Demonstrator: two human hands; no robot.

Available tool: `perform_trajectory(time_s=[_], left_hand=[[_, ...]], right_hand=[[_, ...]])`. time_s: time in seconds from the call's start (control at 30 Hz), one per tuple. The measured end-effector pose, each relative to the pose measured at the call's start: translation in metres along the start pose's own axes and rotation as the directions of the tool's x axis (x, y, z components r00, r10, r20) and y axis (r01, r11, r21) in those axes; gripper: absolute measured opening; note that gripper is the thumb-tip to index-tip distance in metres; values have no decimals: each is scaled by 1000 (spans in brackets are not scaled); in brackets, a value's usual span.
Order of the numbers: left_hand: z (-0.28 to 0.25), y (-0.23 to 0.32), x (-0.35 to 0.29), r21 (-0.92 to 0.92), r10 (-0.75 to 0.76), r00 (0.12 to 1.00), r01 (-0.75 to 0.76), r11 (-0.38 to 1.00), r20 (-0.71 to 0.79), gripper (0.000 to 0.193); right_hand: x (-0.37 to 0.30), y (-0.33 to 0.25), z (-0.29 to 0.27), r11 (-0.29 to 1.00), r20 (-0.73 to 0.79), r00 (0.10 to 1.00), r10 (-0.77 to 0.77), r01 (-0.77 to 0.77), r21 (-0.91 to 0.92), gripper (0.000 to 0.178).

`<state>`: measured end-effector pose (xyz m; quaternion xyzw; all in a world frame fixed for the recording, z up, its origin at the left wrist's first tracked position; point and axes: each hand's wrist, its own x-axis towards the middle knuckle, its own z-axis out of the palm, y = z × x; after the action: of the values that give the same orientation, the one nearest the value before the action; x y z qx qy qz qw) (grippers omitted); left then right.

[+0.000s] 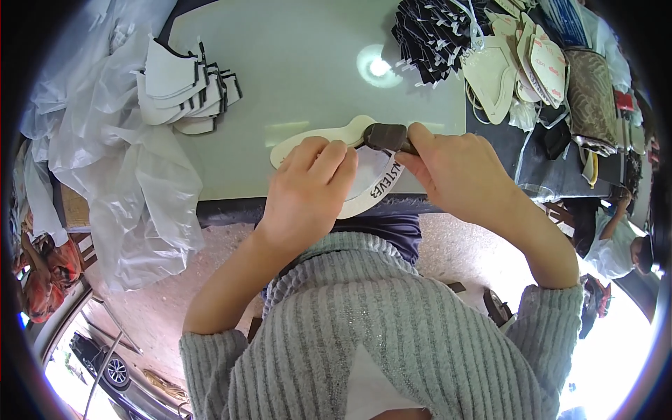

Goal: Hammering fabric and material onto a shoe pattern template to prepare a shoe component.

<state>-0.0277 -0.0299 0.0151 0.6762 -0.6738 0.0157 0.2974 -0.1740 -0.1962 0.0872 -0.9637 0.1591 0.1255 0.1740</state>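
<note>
My right hand (448, 164) is closed around the handle of a hammer with a dark, blocky head (385, 137). That head rests on or just over the far end of a white curved shoe piece (365, 196) with dark lettering along its edge. My left hand (311, 185), fingers bent and pressed together, holds this piece near the table's front edge. Under and beyond the fingers lies a cream sole-shaped piece (329, 133). Part of both pieces is hidden by my left hand.
White shoe parts with black edging (178, 84) are stacked at the far left, beside clear plastic sheeting (126, 154). Black cut pieces (434, 42) and cream sole-shaped pieces (490, 77) lie far right. The pale tabletop (280, 63) spans between. Other people sit at both sides.
</note>
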Motion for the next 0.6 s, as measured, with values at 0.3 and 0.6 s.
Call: perform_trajectory(time_s=[0.3,0.6], left_hand=[[-3,4,0,15,0,999,-1,1000,41,29],[-5,-2,2,-193,-166,986,168,967,25,28]], right_hand=[[-3,-3,7,996,69,997,41,-46,74,23],[-5,-5,12,997,32,998,62,-64,49,34]])
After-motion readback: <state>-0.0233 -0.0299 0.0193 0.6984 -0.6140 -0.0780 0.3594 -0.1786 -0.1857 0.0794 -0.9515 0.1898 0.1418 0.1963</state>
